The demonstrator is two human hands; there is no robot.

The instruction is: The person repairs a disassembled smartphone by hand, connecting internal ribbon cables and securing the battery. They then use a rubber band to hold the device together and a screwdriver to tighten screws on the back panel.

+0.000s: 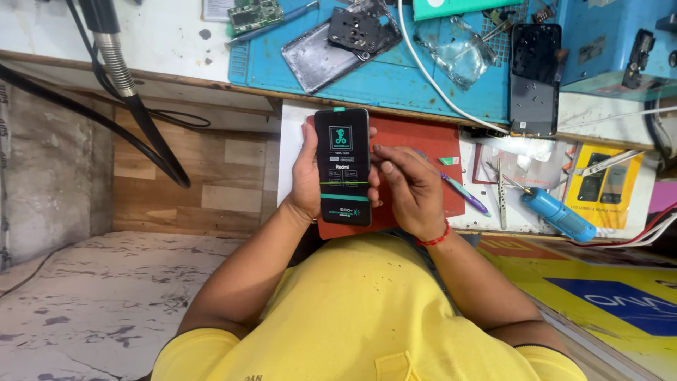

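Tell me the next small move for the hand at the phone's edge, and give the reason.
Probably pinch and lift the film's edge. The left hand holds the black phone upright over the red mat, its face covered by a printed protective film. The right hand has its fingertips at the phone's right edge, and the tweezers lie unused on the bench.

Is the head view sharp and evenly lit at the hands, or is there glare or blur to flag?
Head view: even, soft lighting with faint shadows; the black smartphone with printed protective film in the left hand is sharp; the right hand shows slight softness at its fingertips; mild glare on the crumpled clear plastic bag; edges bow slightly from the wide lens.
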